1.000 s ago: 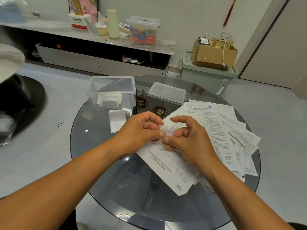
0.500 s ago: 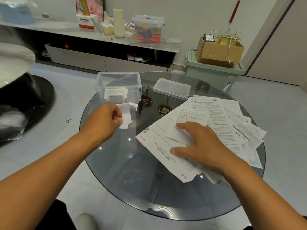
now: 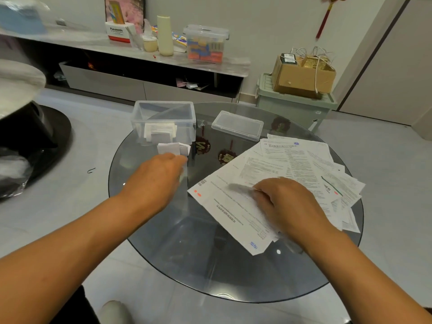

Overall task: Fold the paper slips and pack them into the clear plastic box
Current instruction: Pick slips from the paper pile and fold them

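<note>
The left hand [image 3: 159, 176], having parted from the right, now pinches a folded slip [image 3: 173, 148] just before the box [image 3: 163, 121] on the desk [image 3: 163, 253], ready for packing, while the right hand [image 3: 287, 202], its grip pinching the top sheet [image 3: 233, 206], starts the next fold.

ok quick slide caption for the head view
Left hand sets folded slips beside the clear box; right hand pinches the next sheet.
</note>
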{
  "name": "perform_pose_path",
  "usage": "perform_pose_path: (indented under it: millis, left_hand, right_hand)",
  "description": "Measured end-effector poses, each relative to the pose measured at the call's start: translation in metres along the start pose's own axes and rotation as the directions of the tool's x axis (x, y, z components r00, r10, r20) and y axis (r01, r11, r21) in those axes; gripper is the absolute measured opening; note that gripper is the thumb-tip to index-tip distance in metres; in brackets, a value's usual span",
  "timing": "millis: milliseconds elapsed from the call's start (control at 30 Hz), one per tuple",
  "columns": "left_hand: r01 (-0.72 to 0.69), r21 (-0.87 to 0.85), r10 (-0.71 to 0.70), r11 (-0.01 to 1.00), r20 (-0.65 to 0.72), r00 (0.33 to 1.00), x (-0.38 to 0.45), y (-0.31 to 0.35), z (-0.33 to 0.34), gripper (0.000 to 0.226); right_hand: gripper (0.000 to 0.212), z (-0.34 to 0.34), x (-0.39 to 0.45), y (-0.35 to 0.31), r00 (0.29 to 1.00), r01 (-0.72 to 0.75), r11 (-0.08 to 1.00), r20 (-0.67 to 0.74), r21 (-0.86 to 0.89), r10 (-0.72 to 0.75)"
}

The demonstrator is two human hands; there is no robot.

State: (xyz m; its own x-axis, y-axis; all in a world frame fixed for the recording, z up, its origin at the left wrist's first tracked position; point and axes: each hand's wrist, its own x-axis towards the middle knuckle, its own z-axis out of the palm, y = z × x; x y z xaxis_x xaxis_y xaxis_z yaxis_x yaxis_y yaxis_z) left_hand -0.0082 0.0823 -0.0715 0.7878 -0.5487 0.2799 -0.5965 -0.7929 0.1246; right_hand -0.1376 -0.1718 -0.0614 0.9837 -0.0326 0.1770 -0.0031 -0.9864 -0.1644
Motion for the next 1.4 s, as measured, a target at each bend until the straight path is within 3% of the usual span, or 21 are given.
perform_pose_path:
  millis: [67, 100, 200, 267, 367, 467, 533, 767, 833, 900, 967, 1100, 1300, 1400]
  left_hand:
    - [-0.084, -0.165, 0.066, 0.983, -0.112, 0.991, -0.001, 0.007, -0.010, 0.026]
    - [-0.102, -0.303, 0.074, 0.948, -0.101, 0.992, -0.002, 0.012, -0.017, 0.036]
    - [-0.035, -0.617, 0.185, 0.786, 0.181, 0.966, -0.005, 0.028, -0.029, 0.054]
    - [0.038, -0.659, 0.240, 0.751, 0.326, 0.915, -0.009, 0.034, -0.027, 0.067]
    - [0.052, -0.603, 0.232, 0.796, 0.383, 0.894, -0.009, 0.039, -0.020, 0.089]
    - [0.010, -0.581, 0.221, 0.814, 0.325, 0.919, -0.005, 0.040, -0.015, 0.087]
    - [0.041, -0.602, 0.201, 0.797, 0.330, 0.922, -0.003, 0.040, -0.012, 0.085]
    - [0.005, -0.532, 0.130, 0.847, 0.216, 0.968, -0.001, 0.041, 0.003, 0.099]
    - [-0.072, -0.473, 0.162, 0.878, 0.152, 0.975, 0.000, 0.036, 0.005, 0.090]
    - [-0.241, -0.360, 0.302, 0.901, 0.122, 0.946, 0.002, 0.030, 0.005, 0.067]
    - [-0.346, -0.293, 0.407, 0.891, 0.179, 0.896, 0.001, 0.028, 0.001, 0.056]
    - [-0.434, -0.202, 0.472, 0.878, 0.220, 0.854, 0.000, 0.029, -0.006, 0.057]
    - [-0.500, -0.077, 0.503, 0.863, 0.218, 0.836, 0.004, 0.035, -0.006, 0.046]
    - [-0.522, -0.087, 0.528, 0.849, 0.184, 0.829, 0.005, 0.036, -0.006, 0.047]
  right_hand:
    - [0.030, -0.006, -0.007, -0.009, 0.997, 0.072, 0.995, 0.032, 0.071, -0.075]
    - [0.029, -0.009, -0.010, -0.014, 0.992, 0.096, 0.988, 0.072, 0.117, -0.105]
    - [0.030, -0.012, -0.019, -0.020, 0.984, 0.037, 0.941, 0.153, 0.336, -0.093]
    - [0.028, -0.014, -0.021, -0.019, 0.987, -0.035, 0.891, 0.155, 0.452, -0.040]
    - [0.020, -0.016, -0.018, -0.012, 0.971, -0.131, 0.826, 0.238, 0.548, -0.005]
    - [0.067, -0.017, -0.014, -0.004, 0.927, -0.239, 0.746, 0.375, 0.622, -0.016]
    - [0.081, -0.015, -0.011, -0.001, 0.939, -0.255, 0.733, 0.344, 0.631, 0.030]
    - [0.080, 0.004, -0.005, -0.009, 0.952, -0.304, 0.742, 0.212, 0.598, 0.219]
    - [0.080, 0.005, -0.005, -0.011, 0.955, -0.292, 0.783, 0.207, 0.549, 0.210]
    - [0.077, 0.003, -0.005, -0.011, 0.958, -0.283, 0.808, 0.201, 0.517, 0.207]
    - [0.075, 0.001, -0.007, -0.009, 0.961, -0.259, 0.827, 0.217, 0.498, 0.170]
    - [0.078, -0.002, -0.009, -0.006, 0.953, -0.152, 0.912, 0.300, 0.380, 0.034]
    - [0.051, -0.001, -0.007, -0.020, 0.977, 0.020, 1.000, 0.214, 0.010, -0.021]
    - [0.055, -0.005, -0.005, -0.016, 0.962, 0.028, 0.995, 0.268, 0.097, -0.053]
